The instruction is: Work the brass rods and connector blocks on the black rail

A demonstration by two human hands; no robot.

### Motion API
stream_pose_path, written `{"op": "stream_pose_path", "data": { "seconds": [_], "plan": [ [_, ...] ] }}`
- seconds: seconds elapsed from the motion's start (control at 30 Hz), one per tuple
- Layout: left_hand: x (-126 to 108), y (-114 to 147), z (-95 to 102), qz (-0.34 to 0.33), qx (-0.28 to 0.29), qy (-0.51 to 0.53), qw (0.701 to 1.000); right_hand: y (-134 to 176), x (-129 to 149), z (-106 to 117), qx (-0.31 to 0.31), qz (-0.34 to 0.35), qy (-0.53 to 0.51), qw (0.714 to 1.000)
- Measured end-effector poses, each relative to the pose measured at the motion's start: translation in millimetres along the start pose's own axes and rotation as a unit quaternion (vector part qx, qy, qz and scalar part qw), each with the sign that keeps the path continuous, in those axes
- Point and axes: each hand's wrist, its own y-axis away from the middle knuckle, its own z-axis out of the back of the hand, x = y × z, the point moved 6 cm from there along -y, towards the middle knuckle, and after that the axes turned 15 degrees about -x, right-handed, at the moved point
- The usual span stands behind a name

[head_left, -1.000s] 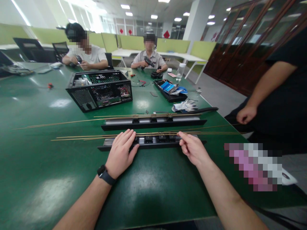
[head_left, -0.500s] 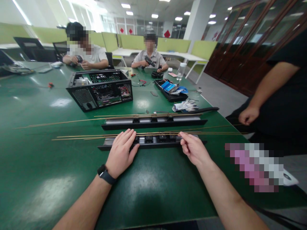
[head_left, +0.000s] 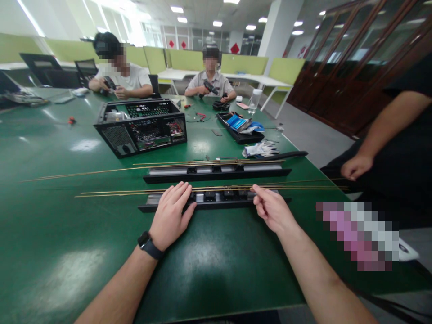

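Note:
My left hand [head_left: 173, 213] lies flat, fingers stretched, over the left part of the nearer black-edged rail [head_left: 216, 205], across thin brass-coloured rods [head_left: 111, 193] that run along it. My right hand [head_left: 270, 204] is closed in a pinch at the rail's right part, thumb and forefinger on a thin brass-coloured rod [head_left: 232, 187]. Exactly where the fingertips meet the rod is hard to see. Small black blocks [head_left: 209, 195] sit in the rail between my hands. Just behind lies a second, similar rail [head_left: 216, 174] with more rods [head_left: 101, 171] along its back edge.
An open black computer case [head_left: 141, 126] stands on the green table [head_left: 67, 225]. Beyond the rails are gloves [head_left: 261, 149] and a black tray [head_left: 239, 128] with blue items. Two people sit opposite; another person's fist [head_left: 357, 167] is at the right edge, near the rod ends.
My hands stay almost in place. A short rod end that stuck out left of my left hand no longer shows. The standing person's fist has shifted slightly right.

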Motion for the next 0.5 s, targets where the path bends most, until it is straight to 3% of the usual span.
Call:
{"op": "stream_pose_path", "data": {
  "seconds": [0.5],
  "plan": [
    [0.3,0.4,-0.2,0.001,-0.002,0.002,1.0,-0.7,-0.4,-0.1,0.002,0.005,-0.003,1.0]
  ]
}}
